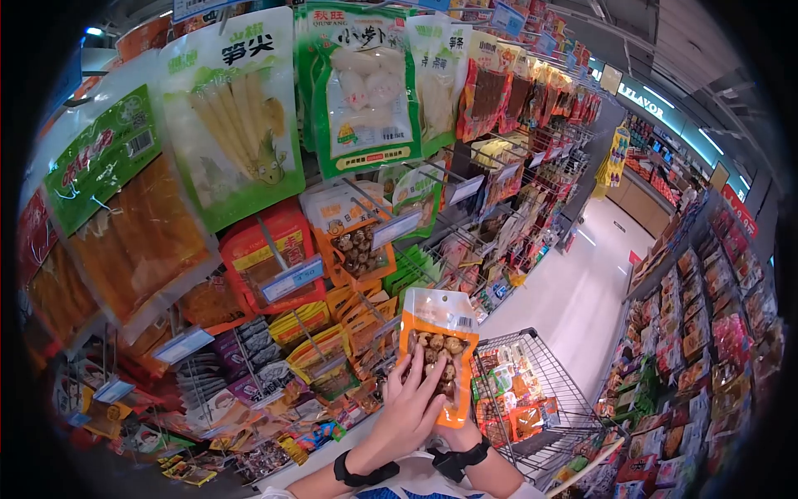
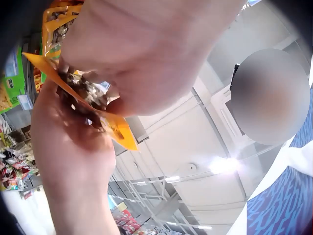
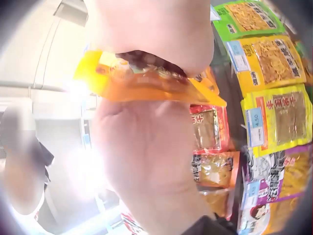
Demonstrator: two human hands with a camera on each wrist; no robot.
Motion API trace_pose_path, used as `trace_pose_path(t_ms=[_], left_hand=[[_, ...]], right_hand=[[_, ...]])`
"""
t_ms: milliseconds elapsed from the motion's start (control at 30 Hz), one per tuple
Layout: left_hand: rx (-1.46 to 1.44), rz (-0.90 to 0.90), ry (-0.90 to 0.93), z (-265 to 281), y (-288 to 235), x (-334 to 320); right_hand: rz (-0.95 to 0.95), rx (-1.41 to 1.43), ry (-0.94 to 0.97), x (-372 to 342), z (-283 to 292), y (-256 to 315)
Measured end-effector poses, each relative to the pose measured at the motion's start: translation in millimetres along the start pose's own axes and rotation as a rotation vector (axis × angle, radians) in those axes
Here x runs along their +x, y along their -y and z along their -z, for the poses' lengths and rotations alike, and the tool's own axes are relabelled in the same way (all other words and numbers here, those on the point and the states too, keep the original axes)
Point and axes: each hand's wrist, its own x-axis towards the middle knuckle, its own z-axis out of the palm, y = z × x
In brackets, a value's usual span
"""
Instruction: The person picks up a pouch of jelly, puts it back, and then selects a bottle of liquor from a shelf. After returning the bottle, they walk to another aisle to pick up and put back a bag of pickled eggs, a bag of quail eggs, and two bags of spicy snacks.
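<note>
An orange-edged snack packet [image 1: 456,320] with brown round pieces behind a clear window is upright in the head view. My left hand [image 1: 407,416] lies across its front, fingers spread and nearly straight on the window. Behind the packet's lower end my right hand [image 1: 460,434] holds it, its fingers mostly hidden. The left wrist view has the packet [image 2: 122,132] between the left palm [image 2: 142,54] and the right hand [image 2: 73,142]. In the right wrist view the packet [image 3: 146,88] lies between the right hand [image 3: 151,24] and the left hand [image 3: 146,152].
Hanging packets [image 1: 233,125] fill the rack on the left, with price tags [image 1: 293,279] on its hooks. A wire cart [image 1: 573,399] holding several packets stands just right of the hands. Beyond it run the aisle floor [image 1: 594,258] and another shelf [image 1: 690,358].
</note>
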Motion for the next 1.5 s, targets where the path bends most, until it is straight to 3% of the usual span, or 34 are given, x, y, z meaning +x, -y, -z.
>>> trace_pose_path(t_ms=[67, 267, 467, 533, 567, 600, 633, 667, 733, 800, 867, 933, 1000, 1067, 1133, 1200, 1267, 1433, 1500], left_hand=[[0.047, -0.01, -0.052, -0.4, -4.6, -1.7], [0.257, -0.099, -0.039, -5.1, -13.5, -5.5], [-0.031, -0.066, -0.022, -1.9, -12.4, -3.2], [-0.166, -0.043, -0.036, -4.7, -5.2, -5.4], [-0.529, 0.088, 0.012, -9.7, 3.2, -8.4], [-0.891, 0.222, 0.062, -12.3, 11.0, -10.8], [-0.829, 0.32, 0.085, -10.6, 19.2, -13.3], [-0.829, 0.322, 0.083, -15.2, 26.4, -13.2], [-1.182, 0.401, -0.105, -28.4, 46.1, -13.3], [-1.139, 0.468, -0.141, -28.4, 57.4, -14.8], [-1.384, 0.388, -0.287, -19.2, 52.6, -12.9], [-1.383, 0.405, -0.357, -18.1, 62.1, -15.4], [-1.397, 0.443, -0.442, -11.4, 63.2, -16.9], [-1.386, 0.482, -0.466, -1.7, 53.2, -18.8], [-1.322, 0.484, -0.479, 3.7, 50.6, -19.5], [-1.309, 0.421, -0.493, 1.3, 54.7, -20.2], [-1.226, 0.372, -0.484, 1.7, 57.7, -23.5], [-1.038, 0.304, -0.374, 10.8, 60.7, -31.4], [-0.985, 0.251, -0.35, 15.6, 58.2, -33.4]], right_hand=[[-0.152, 0.088, -0.104, -7.7, -10.7, 13.9], [-0.159, 0.094, -0.067, -16.5, -12.5, 25.4], [-0.177, 0.07, 0.0, -3.3, -13.9, 33.9], [0.263, -0.448, -0.015, 19.3, -10.0, 22.5], [0.261, -0.45, -0.013, 21.1, -11.0, 21.0], [0.449, -0.749, -0.083, 21.7, -12.1, 19.3], [0.638, -1.046, -0.153, 21.9, -14.5, 18.6], [0.636, -1.046, -0.151, 20.1, -18.3, 19.1], [0.702, -1.285, -0.237, 14.2, -32.8, 22.7], [0.705, -1.236, -0.258, 15.5, -28.7, 13.9], [0.757, -1.303, -0.228, 13.9, -30.0, 12.1], [0.78, -1.35, -0.211, 10.3, -35.1, 16.4], [0.55, -0.948, -0.169, 9.8, -37.8, 18.5], [0.527, -0.878, -0.172, 8.6, -42.3, 22.1], [0.183, -0.656, -0.155, 11.4, -32.9, 24.2], [0.247, -0.578, -0.091, 15.3, -30.5, 20.9], [0.089, -0.518, -0.063, 11.9, -28.1, 24.4], [0.138, -0.566, -0.055, 2.2, -31.2, 25.9], [0.281, -0.624, -0.069, -7.2, -36.9, 22.9]])
